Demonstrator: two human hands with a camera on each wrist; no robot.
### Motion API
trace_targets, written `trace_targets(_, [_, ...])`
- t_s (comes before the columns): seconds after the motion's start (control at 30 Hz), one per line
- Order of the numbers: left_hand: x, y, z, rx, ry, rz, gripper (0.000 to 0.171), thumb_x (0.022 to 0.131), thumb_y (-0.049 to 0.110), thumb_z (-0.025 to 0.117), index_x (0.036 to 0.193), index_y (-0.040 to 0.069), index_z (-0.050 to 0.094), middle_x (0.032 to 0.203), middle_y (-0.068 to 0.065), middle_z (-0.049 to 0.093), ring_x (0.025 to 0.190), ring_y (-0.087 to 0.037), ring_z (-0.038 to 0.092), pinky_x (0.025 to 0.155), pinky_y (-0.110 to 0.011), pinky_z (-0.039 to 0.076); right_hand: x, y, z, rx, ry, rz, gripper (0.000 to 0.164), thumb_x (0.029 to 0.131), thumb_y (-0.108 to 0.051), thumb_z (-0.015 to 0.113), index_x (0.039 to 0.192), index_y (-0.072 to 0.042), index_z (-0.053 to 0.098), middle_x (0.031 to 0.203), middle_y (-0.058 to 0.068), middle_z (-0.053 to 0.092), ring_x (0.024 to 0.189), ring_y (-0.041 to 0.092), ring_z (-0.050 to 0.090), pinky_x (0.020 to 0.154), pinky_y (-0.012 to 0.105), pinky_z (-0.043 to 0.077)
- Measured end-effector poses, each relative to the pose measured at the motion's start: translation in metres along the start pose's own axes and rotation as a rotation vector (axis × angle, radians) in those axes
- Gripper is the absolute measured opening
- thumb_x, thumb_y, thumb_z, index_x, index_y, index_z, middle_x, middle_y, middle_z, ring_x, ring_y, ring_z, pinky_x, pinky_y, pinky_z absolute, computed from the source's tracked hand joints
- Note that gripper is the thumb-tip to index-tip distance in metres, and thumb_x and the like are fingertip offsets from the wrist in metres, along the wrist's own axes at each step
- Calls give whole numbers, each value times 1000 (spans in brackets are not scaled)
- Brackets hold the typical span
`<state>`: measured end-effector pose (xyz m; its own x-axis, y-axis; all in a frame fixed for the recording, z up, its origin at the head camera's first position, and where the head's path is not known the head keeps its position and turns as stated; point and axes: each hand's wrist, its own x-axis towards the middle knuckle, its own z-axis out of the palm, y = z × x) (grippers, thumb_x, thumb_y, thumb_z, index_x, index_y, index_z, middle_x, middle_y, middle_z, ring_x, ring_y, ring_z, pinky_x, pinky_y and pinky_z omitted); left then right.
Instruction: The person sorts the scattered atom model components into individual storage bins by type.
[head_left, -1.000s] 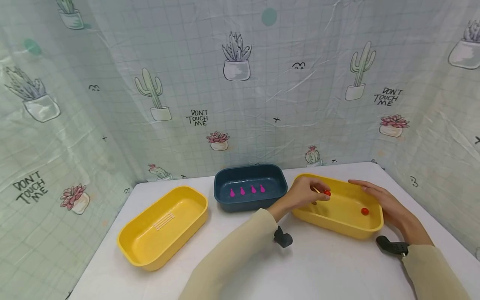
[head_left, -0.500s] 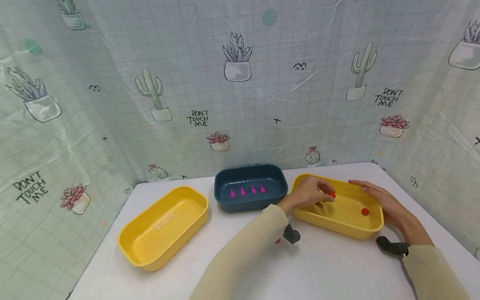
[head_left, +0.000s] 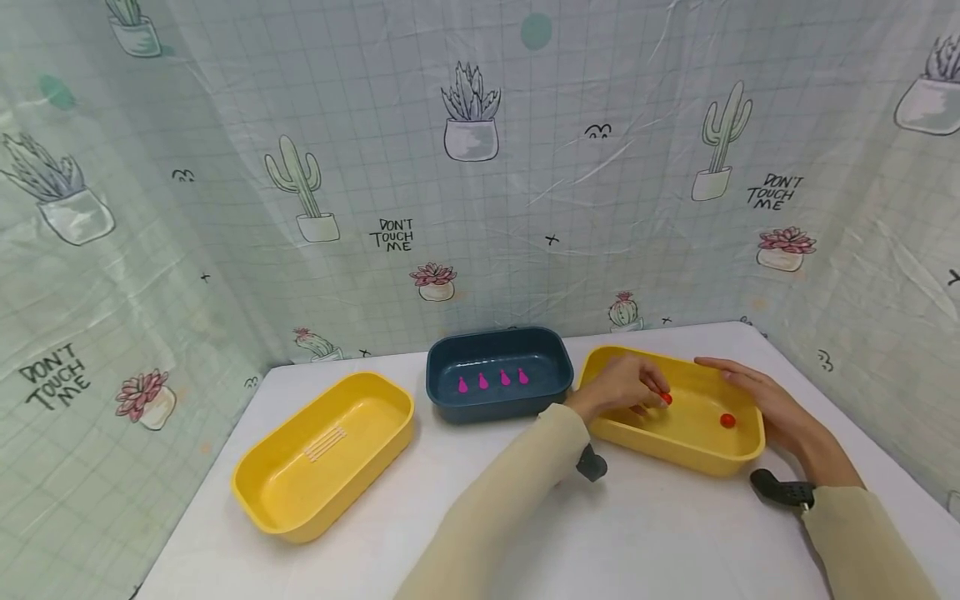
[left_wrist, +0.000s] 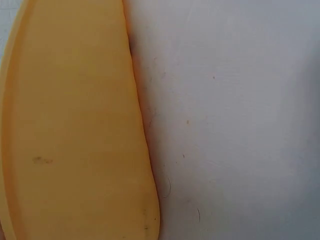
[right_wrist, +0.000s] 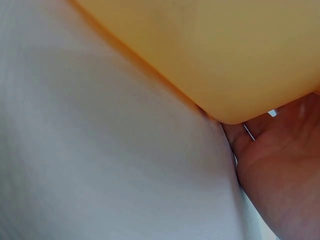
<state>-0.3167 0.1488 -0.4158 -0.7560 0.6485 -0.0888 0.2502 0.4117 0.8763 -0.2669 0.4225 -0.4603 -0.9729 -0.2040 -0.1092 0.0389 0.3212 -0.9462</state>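
Observation:
In the head view, my left hand [head_left: 622, 385] reaches over the near-left part of the right yellow bin [head_left: 697, 458]. It pinches a small red ball [head_left: 666, 398] between thumb and fingers, low inside the bin. Another small red ball [head_left: 727, 421] lies on the bin floor towards the right end. My right hand [head_left: 767, 398] rests along the bin's right end, fingers stretched beside the rim. From the right wrist view, the palm [right_wrist: 285, 155] lies against the bin's outer wall [right_wrist: 215, 60]. Only the bin's outside wall [left_wrist: 75, 120] and the table show in the left wrist view.
A dark blue bin [head_left: 501, 412] with several pink pear-shaped pieces [head_left: 483, 381] stands at the back middle. To the left is another yellow bin [head_left: 300, 525] holding several thin pale sticks [head_left: 325, 444]. A patterned curtain [head_left: 525, 183] surrounds the white table [head_left: 637, 542].
My left hand has moved right and slightly lower in the right yellow bin, with the red ball between its fingers. My right hand has stayed at the bin's end.

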Motion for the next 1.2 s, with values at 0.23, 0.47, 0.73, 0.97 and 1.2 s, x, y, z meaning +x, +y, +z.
trace_targets(0.23, [6, -2, 4, 121, -16, 3, 6, 89, 12, 81, 93, 12, 77, 77, 4, 68, 63, -21, 64, 58, -19, 55, -1, 0, 1, 8, -5, -24, 56, 112, -44, 34, 162, -18, 34, 133, -34, 46, 115, -13, 56, 94, 15, 54])
trace_targets(0.47, [9, -4, 6, 254, -26, 10, 5, 90, 16, 80, 94, 16, 77, 81, 7, 68, 64, -12, 61, 59, -15, 50, -1, 0, 1, 10, -3, -14, 57, 111, -46, 34, 163, -21, 32, 135, -33, 45, 116, -11, 57, 94, 17, 55])
trace_targets(0.73, [8, -4, 9, 394, -30, 1, 4, 92, 20, 79, 95, 21, 77, 86, 10, 65, 79, -7, 56, 71, -16, 47, 0, 1, 3, 15, 2, -5, 58, 111, -47, 35, 164, -22, 31, 135, -33, 43, 115, -13, 57, 95, 16, 54])
trace_targets(0.97, [7, -3, 12, 405, -32, -13, 5, 92, 21, 79, 96, 20, 78, 86, 10, 65, 80, -7, 55, 71, -16, 47, 0, 0, 4, 19, 3, -11, 57, 111, -46, 35, 163, -22, 32, 135, -33, 43, 115, -12, 57, 95, 16, 54])
trace_targets(1.2, [7, -3, 12, 401, -36, -12, 7, 92, 20, 78, 99, 20, 77, 85, 9, 65, 78, -8, 55, 69, -15, 47, -1, 0, 3, 19, 2, -23, 57, 112, -45, 34, 163, -21, 33, 135, -33, 44, 115, -11, 58, 94, 17, 55])
